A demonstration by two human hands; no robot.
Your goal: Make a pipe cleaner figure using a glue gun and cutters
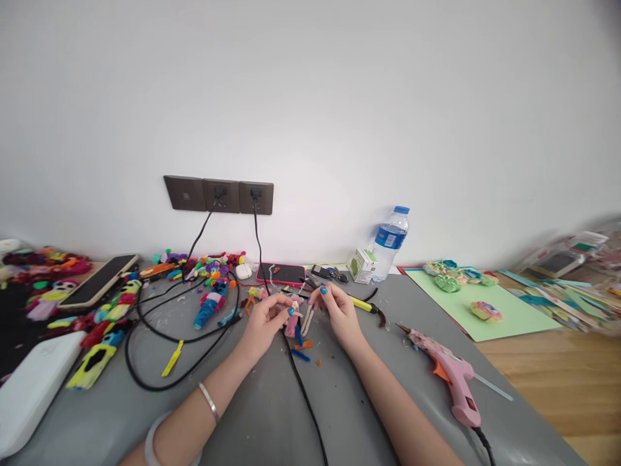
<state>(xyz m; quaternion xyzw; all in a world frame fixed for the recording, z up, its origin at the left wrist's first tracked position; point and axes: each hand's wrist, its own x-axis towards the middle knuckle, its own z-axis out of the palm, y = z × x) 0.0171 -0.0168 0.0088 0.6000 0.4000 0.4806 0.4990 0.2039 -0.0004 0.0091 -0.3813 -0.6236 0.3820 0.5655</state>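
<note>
My left hand (264, 327) is closed in a pinch on a small pipe-cleaner figure (292, 323) in pink and cream. Close beside it, my right hand (338, 315) has thumb and finger pressed together; whatever is between them is too small to make out. A beige pipe-cleaner strip (307, 318) shows between the two hands, and I cannot tell whether it is attached to the figure. Short blue pipe-cleaner scraps (301, 355) and orange scraps (305, 345) lie on the grey table just below the fingers.
A pink glue gun (451, 372) lies at right, near green paper (475, 304). A water bottle (389, 243) and small carton (361, 266) stand by the wall. Black cables (182, 388) loop at left beside pipe-cleaner dolls (97, 356), a phone (101, 279) and a white box (41, 395).
</note>
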